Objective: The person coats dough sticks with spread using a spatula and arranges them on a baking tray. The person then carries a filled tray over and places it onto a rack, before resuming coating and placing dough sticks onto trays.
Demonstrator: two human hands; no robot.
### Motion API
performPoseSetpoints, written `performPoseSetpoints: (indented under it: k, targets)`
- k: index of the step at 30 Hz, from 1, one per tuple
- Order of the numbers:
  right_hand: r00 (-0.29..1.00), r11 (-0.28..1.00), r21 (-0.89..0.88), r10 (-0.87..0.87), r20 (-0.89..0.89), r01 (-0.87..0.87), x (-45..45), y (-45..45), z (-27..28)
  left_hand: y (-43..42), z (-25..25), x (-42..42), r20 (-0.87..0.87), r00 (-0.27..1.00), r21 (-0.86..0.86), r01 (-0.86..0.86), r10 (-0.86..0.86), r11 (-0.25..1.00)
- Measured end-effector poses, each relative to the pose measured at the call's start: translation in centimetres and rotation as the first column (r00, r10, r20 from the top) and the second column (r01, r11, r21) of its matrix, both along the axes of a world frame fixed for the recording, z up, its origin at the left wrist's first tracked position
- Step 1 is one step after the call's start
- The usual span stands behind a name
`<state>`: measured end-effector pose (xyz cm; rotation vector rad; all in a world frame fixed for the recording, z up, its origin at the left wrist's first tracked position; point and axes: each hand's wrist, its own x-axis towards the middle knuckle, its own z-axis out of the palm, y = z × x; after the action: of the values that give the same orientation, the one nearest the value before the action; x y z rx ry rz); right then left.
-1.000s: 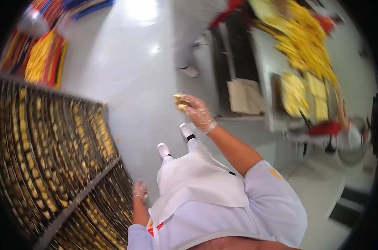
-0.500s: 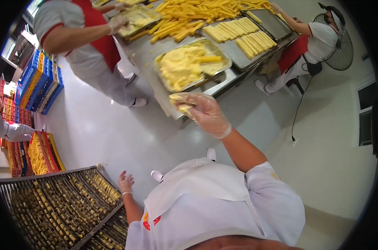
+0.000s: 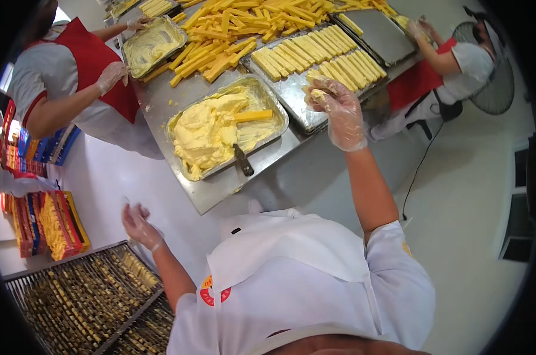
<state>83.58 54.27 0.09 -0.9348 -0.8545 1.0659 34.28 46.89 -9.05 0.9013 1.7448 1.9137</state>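
My right hand (image 3: pixel 338 112), in a clear glove smeared with yellow cream, is raised at the near edge of a metal tray (image 3: pixel 306 121) holding rows of pale yellow sticks (image 3: pixel 315 50). Its fingers are curled together; what they hold, if anything, I cannot make out. My left hand (image 3: pixel 141 226), also gloved, hangs low on the left with fingers apart and nothing in it. Between them on the table lies a pan (image 3: pixel 280 127) of yellow cream (image 3: pixel 212 127). A single yellow stick (image 3: pixel 253 115) rests on the cream, and a dark-handled spreading tool (image 3: pixel 242 160) leans over the pan's near side.
A heap of yellow sticks (image 3: pixel 250 21) covers the table's (image 3: pixel 200 192) far part. Co-workers in red aprons stand left (image 3: pixel 78 77) and right (image 3: pixel 457 65). A slatted rack (image 3: pixel 84 296) is at lower left, with stacked crates (image 3: pixel 61 225) behind it. A fan (image 3: pixel 487 89) stands far right.
The table now appears nearer and further left. My right hand has moved right and up, towards the rows of sticks. My left hand has risen and spread its fingers.
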Motion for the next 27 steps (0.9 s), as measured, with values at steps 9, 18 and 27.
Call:
performPoseSetpoints:
  k: [9, 18, 27]
  targets:
    - [0.807, 0.903, -0.099, 0.42, 0.415, -0.419, -2.3, 18.2, -4.7, 0.8, 7.0, 10.9, -0.348, 0.927, 0.026, 0.158, -0.139, 0.987]
    - [-0.121, 0.783, -0.082, 0.009, 0.993, -0.616, -12.4, 28.6, -5.3, -1.8, 12.6, 23.1, -0.738, 0.462, -0.527, 0.062, -0.492, 0.848]
    - [-0.427, 0.662, -0.164, -0.257, 0.867, -0.731, -15.3, 30.0, -5.9, 2.9, 10.8, 25.4, -0.685, 0.263, -0.624, 0.272, -0.68, 0.733]
